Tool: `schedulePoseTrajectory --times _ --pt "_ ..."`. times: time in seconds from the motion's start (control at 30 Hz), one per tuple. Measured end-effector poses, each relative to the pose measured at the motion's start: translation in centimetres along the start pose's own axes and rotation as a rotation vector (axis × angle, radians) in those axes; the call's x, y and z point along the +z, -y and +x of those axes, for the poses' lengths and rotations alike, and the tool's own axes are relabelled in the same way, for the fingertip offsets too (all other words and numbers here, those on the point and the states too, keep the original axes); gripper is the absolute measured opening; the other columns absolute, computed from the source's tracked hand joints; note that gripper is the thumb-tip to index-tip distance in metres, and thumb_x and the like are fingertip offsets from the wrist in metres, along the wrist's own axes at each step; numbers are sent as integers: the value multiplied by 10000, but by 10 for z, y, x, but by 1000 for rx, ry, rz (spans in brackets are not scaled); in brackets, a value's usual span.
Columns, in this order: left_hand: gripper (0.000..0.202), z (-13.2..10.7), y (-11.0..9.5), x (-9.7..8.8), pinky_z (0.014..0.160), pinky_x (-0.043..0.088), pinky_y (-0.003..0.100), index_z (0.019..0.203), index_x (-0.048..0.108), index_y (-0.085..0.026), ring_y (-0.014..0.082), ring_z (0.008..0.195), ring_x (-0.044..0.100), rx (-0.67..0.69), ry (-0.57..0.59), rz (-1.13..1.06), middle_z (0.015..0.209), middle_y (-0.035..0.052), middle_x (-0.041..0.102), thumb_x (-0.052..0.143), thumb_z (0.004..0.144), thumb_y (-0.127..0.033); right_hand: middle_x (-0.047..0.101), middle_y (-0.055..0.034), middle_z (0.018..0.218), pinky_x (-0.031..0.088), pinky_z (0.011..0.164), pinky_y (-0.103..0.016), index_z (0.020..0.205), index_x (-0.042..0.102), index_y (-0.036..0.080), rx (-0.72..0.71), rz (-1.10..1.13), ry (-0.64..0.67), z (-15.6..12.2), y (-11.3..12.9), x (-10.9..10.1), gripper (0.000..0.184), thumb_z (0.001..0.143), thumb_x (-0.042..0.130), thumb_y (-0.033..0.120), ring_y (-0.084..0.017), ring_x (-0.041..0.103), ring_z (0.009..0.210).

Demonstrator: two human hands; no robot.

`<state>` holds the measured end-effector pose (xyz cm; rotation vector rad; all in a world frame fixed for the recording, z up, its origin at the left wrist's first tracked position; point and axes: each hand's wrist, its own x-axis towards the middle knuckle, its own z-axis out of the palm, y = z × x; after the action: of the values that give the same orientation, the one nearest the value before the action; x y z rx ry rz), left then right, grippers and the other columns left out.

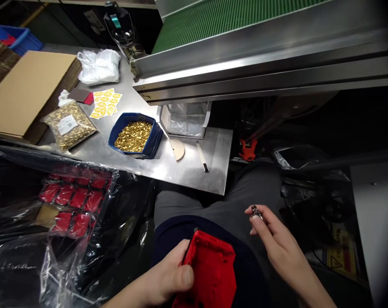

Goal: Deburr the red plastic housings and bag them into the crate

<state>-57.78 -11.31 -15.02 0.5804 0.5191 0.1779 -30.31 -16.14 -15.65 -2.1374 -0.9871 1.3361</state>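
My left hand (171, 273) is closed around the left edge of a red plastic housing (211, 267), its thumb lying over the near rim. The housing's hollow inner side faces up, above my lap. To the right of it, my right hand (274, 235) pinches a small shiny metal part (256, 212) between thumb and fingers. What kind of part this is I cannot make out. The two hands are apart, and the metal part does not touch the housing.
A blue bin (155, 143) of small brass-coloured pieces stands on the metal table (216, 171), beside a utility knife (201, 156). Left of my legs, a plastic-lined box holds several red parts (80, 199). A green conveyor (226, 21) runs above the table.
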Motion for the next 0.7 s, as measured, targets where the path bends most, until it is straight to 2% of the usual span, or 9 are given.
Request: schedulePoseTrajectory --times 0.07,0.13,0.23,0.33,0.4,0.5,0.7 --pt "986 3 0 1 815 582 455 1404 466 -86 349 963 710 62 19 174 1140 235 670 481 800 -866 631 15 1025 490 805 -248 1172 530 317 -77 82 83 -4 3 3 329 998 462 588 -154 624 867" --pt "931 8 -3 1 895 560 456 1441 466 -116 343 1047 680 182 33 412 1236 237 635 479 839 -826 602 24 900 470 761 -243 1104 533 293 -135 125 154 -9 10 6 276 1011 472 545 -149 590 822" --pt "843 15 -8 2 1026 483 478 1525 397 -159 344 1194 583 516 -37 896 1346 225 575 570 889 -686 503 35 772 413 635 -244 987 525 262 -170 133 223 -16 21 7 261 1013 481 518 -139 492 701" --pt "669 17 -11 9 1026 467 470 1517 404 -97 309 1171 569 801 -143 1423 1248 200 638 375 1024 -549 425 35 768 351 576 -253 908 497 245 -163 169 325 -24 28 2 314 981 521 550 -134 395 657" --pt "523 16 -12 17 1048 449 448 1460 487 -92 276 1166 569 838 -200 1599 1226 162 666 301 1068 -385 411 31 793 337 587 -257 917 490 245 -112 200 416 -30 29 -3 327 971 524 566 -138 371 675" --pt "441 13 -15 27 1067 433 443 1412 547 -105 262 1173 571 827 -221 1691 1258 124 668 321 1053 -224 391 36 795 321 609 -262 952 490 252 -27 249 533 -39 28 -10 316 971 527 565 -141 347 689" --pt "431 12 -16 29 1061 450 462 1417 541 -115 265 1187 562 790 -211 1692 1278 111 667 353 1036 -182 372 48 771 286 612 -268 921 494 246 -3 266 578 -44 23 -13 300 982 541 535 -130 327 673"
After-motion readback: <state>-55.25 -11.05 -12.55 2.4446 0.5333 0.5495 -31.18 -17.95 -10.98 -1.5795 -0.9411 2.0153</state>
